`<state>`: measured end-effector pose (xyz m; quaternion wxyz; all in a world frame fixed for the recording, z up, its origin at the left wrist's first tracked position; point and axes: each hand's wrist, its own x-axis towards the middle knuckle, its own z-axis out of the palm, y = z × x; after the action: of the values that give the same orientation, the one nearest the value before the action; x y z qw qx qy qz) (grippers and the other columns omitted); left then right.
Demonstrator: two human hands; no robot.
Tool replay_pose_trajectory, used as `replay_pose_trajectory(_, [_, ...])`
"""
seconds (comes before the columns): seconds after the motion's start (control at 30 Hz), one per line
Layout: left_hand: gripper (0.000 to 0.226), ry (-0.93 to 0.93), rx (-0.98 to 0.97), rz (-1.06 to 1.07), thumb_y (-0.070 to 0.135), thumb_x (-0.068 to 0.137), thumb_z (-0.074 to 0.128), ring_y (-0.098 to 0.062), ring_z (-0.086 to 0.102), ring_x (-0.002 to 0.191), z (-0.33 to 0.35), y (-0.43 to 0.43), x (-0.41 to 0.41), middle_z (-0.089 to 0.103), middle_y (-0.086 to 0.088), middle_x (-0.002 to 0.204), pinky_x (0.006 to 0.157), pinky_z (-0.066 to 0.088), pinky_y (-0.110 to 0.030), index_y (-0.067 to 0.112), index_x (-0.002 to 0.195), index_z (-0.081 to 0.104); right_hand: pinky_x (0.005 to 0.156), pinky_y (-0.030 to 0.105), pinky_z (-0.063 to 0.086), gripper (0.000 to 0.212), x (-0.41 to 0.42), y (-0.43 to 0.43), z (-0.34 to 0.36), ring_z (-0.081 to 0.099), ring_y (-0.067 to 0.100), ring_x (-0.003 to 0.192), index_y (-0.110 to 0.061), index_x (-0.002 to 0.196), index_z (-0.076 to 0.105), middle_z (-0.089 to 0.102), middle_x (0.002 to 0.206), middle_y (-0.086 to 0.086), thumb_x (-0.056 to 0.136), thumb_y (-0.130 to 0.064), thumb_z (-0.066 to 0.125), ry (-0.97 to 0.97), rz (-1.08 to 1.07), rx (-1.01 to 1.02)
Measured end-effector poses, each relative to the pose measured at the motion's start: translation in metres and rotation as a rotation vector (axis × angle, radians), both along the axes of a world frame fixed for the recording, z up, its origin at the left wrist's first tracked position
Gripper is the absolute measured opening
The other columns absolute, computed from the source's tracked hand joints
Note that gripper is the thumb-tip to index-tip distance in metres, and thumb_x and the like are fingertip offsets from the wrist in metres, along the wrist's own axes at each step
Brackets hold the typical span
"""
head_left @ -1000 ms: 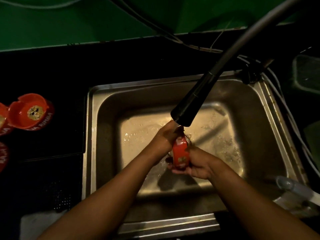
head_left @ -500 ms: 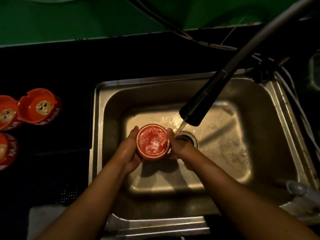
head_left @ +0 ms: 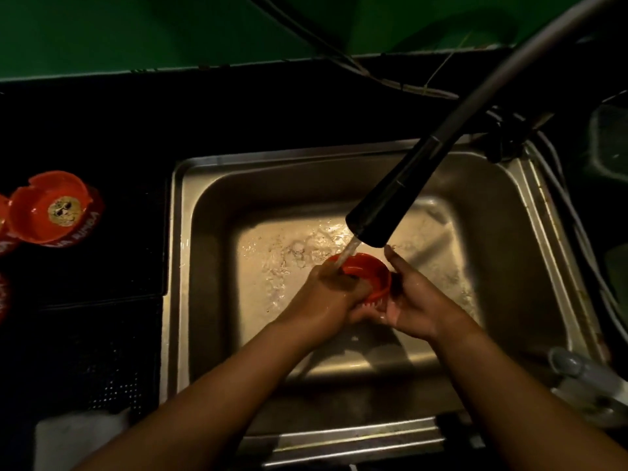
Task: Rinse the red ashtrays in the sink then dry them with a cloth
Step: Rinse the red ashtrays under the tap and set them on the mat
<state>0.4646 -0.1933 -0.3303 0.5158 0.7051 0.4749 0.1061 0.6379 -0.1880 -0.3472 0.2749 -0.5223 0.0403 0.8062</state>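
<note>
Looking down from the head view, two bare forearms reach in from the near edge and meet over the middle of the steel sink (head_left: 180, 266). Between them is a red ashtray (head_left: 373, 270), held just above the wet sink floor with its open side up. The left grip (head_left: 328, 295) is clenched on it, with the fingers curled over the near rim and down into the bowl. The right grip (head_left: 418, 302) is grasping the ashtray too. Its palm lies against the right side, its fingers are tucked underneath, and its thumb (head_left: 394, 258) sticks up just beside the rim. A thin stream of water (head_left: 350, 251) falls from the black faucet head (head_left: 390, 205), which hangs at a slant above the basin. The water lands at the ashtray's left rim, right by the left knuckles, and both hands shine wet. Splashes glitter on the sink floor behind.

On the dark desk (head_left: 102, 130) left of the sink, well apart from the hands, a second red ashtray (head_left: 51, 207) stands open side up. It has a pale round mark in its middle and white lettering on its side that I cannot read. More red pieces (head_left: 3, 232) are cut off by the left edge. A pale cloth (head_left: 78, 436) lies at the near left corner, beside a black perforated mat (head_left: 102, 368). Cables (head_left: 373, 78) run along the foot of the green wall (head_left: 136, 28) behind. A grey object (head_left: 584, 379) at the sink's near right is too dim to identify.
</note>
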Motion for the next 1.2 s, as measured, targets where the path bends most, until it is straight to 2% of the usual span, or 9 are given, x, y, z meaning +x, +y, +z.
replay_pose_trajectory(0.17, [0.043,0.166,0.238,0.2,0.047,0.089,0.051,-0.023,0.042,0.123,-0.014,-0.002,-0.034,0.051,-0.004,0.131,0.104,0.033,-0.034,0.021,0.121,0.062,0.081,0.054,0.055,0.034,-0.025,0.006,-0.008,0.067,0.036,0.1,-0.012,0.128,0.052,0.067,0.113,0.019,0.095,-0.006,0.049,-0.171,0.009,0.119])
replay_pose_trajectory(0.37, [0.018,-0.109,-0.321,0.802,0.031,0.101,0.042,-0.026,0.059,0.107,-0.04,-0.01,-0.084,0.061,-0.004,0.112,0.078,0.047,-0.028,0.022,0.102,0.057,0.092,0.057,0.05,0.032,-0.052,-0.018,-0.009,0.064,0.035,0.107,-0.017,0.122,0.055,0.067,0.114,0.019,0.091,-0.007,0.057,-0.089,0.154,0.073])
replay_pose_trajectory(0.53, [0.039,-0.095,-0.581,0.82,0.056,0.087,0.044,-0.028,0.063,0.091,-0.047,-0.018,-0.082,0.068,-0.003,0.104,0.092,0.047,-0.056,0.023,0.093,0.064,0.09,0.054,0.051,0.038,-0.037,-0.011,-0.011,0.067,0.033,0.098,-0.019,0.115,0.062,0.072,0.103,0.014,0.078,-0.016,0.071,-0.21,0.195,0.099])
replay_pose_trajectory(0.67, [0.048,-0.129,-0.633,0.837,0.051,0.1,0.031,-0.028,0.064,0.09,-0.038,-0.015,-0.06,0.069,-0.013,0.103,0.083,0.052,-0.04,0.017,0.101,0.065,0.09,0.058,0.05,0.029,-0.06,-0.009,-0.017,0.067,0.032,0.102,-0.022,0.117,0.061,0.072,0.107,0.011,0.089,-0.028,0.064,-0.266,0.236,0.12])
replay_pose_trajectory(0.77, [0.057,-0.243,-0.873,0.898,0.056,0.098,0.025,-0.025,0.066,0.085,-0.036,-0.016,-0.045,0.07,-0.011,0.092,0.065,0.054,-0.032,0.015,0.103,0.064,0.091,0.048,0.053,0.02,-0.061,-0.011,-0.013,0.067,0.025,0.103,-0.025,0.111,0.064,0.071,0.109,0.004,0.093,-0.021,0.057,-0.448,0.323,0.339])
replay_pose_trajectory(0.9, [0.066,-0.587,-1.194,0.925,0.066,0.094,0.025,-0.036,0.066,0.102,-0.036,-0.007,-0.033,0.067,-0.018,0.117,0.086,0.051,-0.054,0.018,0.123,0.058,0.096,0.039,0.051,0.033,-0.061,-0.01,0.012,0.062,0.008,0.101,-0.037,0.107,0.062,0.065,0.104,-0.013,0.089,-0.009,0.062,-0.726,0.421,0.679])
replay_pose_trajectory(1.0, [0.057,-0.768,-1.213,1.02,0.058,0.092,0.043,-0.031,0.069,0.088,-0.03,0.01,-0.027,0.07,-0.019,0.099,0.081,0.052,-0.046,0.008,0.11,0.064,0.102,0.032,0.044,0.054,-0.062,-0.023,0.025,0.05,0.009,0.117,-0.034,0.137,0.046,0.056,0.131,-0.003,0.087,-0.033,0.066,-0.914,0.777,1.007])
replay_pose_trajectory(1.1, [0.057,-0.805,-1.217,0.998,0.052,0.087,0.053,-0.031,0.068,0.087,-0.021,0.022,-0.023,0.069,-0.02,0.098,0.08,0.055,-0.041,0.004,0.115,0.063,0.115,0.032,0.023,0.07,-0.06,-0.027,0.028,0.028,0.02,0.139,-0.033,0.15,0.022,0.034,0.153,-0.001,0.088,-0.061,0.036,-1.041,0.999,1.157])
replay_pose_trajectory(1.2, [0.063,-0.91,-1.222,0.918,0.045,0.087,0.054,-0.03,0.059,0.113,-0.015,0.029,-0.021,0.058,-0.018,0.123,0.101,0.046,-0.04,0.004,0.135,0.051,0.119,0.031,0.004,0.073,-0.064,-0.013,0.03,0.014,0.022,0.146,-0.032,0.151,0.0,0.022,0.159,0.003,0.085,-0.061,0.008,-1.13,1.087,1.174])
